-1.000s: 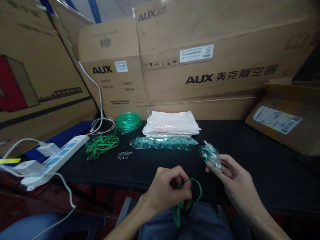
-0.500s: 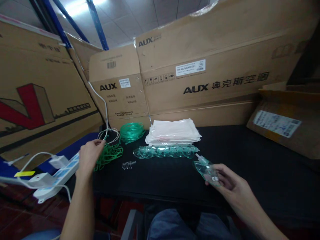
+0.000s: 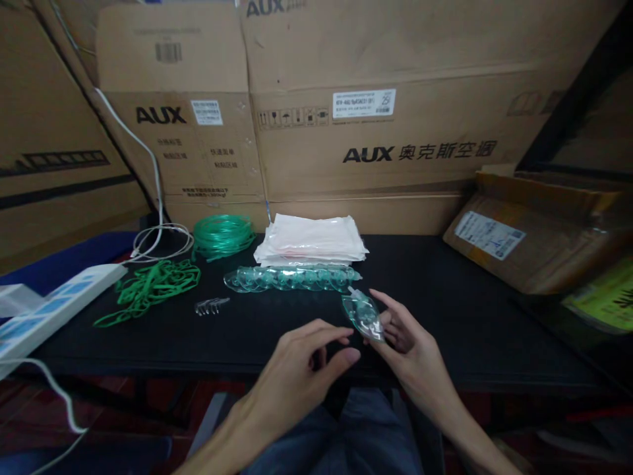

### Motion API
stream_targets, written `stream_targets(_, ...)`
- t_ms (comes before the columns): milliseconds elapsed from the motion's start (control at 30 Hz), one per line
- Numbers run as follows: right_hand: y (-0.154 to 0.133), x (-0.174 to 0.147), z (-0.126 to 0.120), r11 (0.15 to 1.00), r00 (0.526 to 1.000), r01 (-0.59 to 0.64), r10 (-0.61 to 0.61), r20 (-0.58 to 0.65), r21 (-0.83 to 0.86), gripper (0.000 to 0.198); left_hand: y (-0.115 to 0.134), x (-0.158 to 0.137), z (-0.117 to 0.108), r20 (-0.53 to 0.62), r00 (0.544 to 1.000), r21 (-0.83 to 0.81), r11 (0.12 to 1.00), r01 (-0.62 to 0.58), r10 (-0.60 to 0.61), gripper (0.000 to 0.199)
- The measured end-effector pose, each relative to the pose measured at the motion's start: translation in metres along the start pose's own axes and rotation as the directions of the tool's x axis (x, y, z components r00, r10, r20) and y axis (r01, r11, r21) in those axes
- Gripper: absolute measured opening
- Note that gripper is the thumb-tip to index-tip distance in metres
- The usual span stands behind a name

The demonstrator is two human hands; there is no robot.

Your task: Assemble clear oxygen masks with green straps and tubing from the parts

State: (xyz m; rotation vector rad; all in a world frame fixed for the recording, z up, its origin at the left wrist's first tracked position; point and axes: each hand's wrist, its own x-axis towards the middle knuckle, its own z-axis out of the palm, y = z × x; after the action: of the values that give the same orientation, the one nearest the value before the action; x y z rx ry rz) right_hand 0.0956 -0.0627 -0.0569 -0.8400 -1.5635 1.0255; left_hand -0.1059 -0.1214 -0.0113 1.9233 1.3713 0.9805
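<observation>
A clear green-tinted oxygen mask (image 3: 363, 315) is in my right hand (image 3: 410, 343), its pale connector pointing up and left. Close to it on the left is my left hand (image 3: 311, 359), thumb and forefinger apart, with nothing visible between them. Beyond the hands, a row of nested oxygen masks (image 3: 294, 278) lies across the black table (image 3: 465, 316). Several small, thin shiny pieces (image 3: 211, 305) rest left of my hands. Farther left is a tangle of green elastic straps (image 3: 158, 287).
Behind the nested masks sits a stack of white packets (image 3: 311, 239), beside a coil of green tubing (image 3: 222, 236). A white power strip (image 3: 74, 297) with cords lies at the left edge. A cardboard box (image 3: 514, 231) stands at the right; large cardboard panels (image 3: 420, 125) wall the back.
My left hand has come from beside the green straps over to the mask in my right hand. The head view has tilted down and shifted right.
</observation>
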Motion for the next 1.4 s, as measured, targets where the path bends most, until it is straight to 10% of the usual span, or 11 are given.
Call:
stream_targets(200, -0.011, -0.007, -0.003, 0.983, 0.961, 0.110, -0.067, 0.269, -0.149, 0.068, -0.011, 0.009, 0.007, -0.046, 0.998, -0.296, 0.955, 0.032, -0.047, 0.039)
stream_targets(433, -0.023, 0.000, 0.016, 0.991, 0.932, -0.085, 0.044, 0.360, 0.100, 0.044, -0.023, 0.007, -0.012, 0.152, 0.965, -0.481, 0.837, 0.261, -0.213, 0.035)
stream_targets(767, -0.016, -0.001, 0.023, 0.998, 0.998, -0.034, 0.031, 0.062, 0.046, 0.024, -0.017, 0.005, -0.017, 0.001, 0.993, -0.500, 0.860, 0.101, -0.116, 0.021)
stream_targets(1400, -0.008, -0.009, 0.018, 0.944, 0.959, 0.216, -0.157, 0.237, -0.250, 0.044, -0.027, 0.000, -0.013, 0.127, 0.983, -0.710, 0.679, 0.185, -0.135, 0.022)
